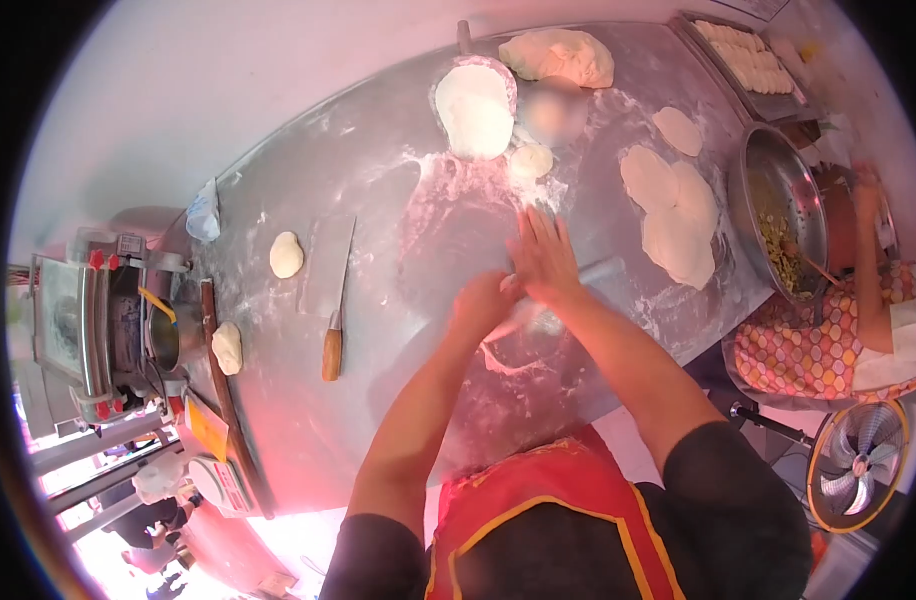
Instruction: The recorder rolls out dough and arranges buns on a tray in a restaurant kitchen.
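Over the floured metal table (398, 337), my right hand (544, 259) lies palm down with its fingers stretched away from me. Against its wrist side, my left hand (486, 298) is curled, and a small pale bit shows at its fingertips. Whatever lies under the hands is mostly hidden. A faint, blurred pale bar (602, 271) juts out to the right of my right hand. Just beyond my fingers sits a small dough ball (531, 160), beside a scoop of white flour (476, 109). Overlapping flat dough rounds (679, 225) lie to the right, with a single oval one (677, 131) farther off.
A cleaver (326, 270), two dough pieces (286, 255) and a long wooden rod (229, 405) lie left, near a roller machine (90, 330). A large dough mass (563, 58) sits behind. Right are a metal bowl of filling (784, 217), a tray (773, 112) and a co-worker's arm (869, 285).
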A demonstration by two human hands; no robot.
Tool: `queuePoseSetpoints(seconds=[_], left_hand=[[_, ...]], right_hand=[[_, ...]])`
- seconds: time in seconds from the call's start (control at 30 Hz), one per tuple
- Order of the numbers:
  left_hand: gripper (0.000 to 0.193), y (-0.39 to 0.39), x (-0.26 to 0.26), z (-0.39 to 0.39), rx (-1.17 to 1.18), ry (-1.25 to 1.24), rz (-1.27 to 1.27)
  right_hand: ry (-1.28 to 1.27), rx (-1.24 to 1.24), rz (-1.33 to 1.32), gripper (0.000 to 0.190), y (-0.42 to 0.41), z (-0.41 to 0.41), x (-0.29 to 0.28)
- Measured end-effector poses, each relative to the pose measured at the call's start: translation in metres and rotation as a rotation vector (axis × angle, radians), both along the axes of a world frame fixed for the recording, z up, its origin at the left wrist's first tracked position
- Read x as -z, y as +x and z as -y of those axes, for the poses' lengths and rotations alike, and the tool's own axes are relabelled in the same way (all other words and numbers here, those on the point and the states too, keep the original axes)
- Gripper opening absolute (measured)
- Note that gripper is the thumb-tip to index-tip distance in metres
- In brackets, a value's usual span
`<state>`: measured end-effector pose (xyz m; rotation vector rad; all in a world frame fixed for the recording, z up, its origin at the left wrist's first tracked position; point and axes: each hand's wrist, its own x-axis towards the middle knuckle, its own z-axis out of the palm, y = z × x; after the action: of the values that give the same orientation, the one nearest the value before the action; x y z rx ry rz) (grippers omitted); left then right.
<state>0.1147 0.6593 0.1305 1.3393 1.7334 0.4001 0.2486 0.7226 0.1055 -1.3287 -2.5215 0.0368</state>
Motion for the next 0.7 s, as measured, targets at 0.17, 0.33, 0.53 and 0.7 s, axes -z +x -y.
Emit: queuePoseSetpoints(seconds=[0.17,0.33,0.53,0.7], left_hand=[[0.028,-0.022,0.014,0.012,0.088,0.041,-0.17],[0.026,-0.056,0.05,0.073,-0.158,0.123,0.039],[0.021,-0.008,0.005,0.009,0.055,0.104,-0.111],[0.024,-0.055,0.031,0.042,-0.044,0.107,-0.208]], right_hand=[[-0.116,-0.074,0.02,0.055,0.026,0.067,-0.011],[-0.129,-0.163,-0.072,0.057,0.072,0.127,-0.022],[0.024,-0.057,-0.095,0.043,-0.011,0.011,0.007],[-0.327,-0.169,-0.111,0.051,0.064,0.125,-0.017]])
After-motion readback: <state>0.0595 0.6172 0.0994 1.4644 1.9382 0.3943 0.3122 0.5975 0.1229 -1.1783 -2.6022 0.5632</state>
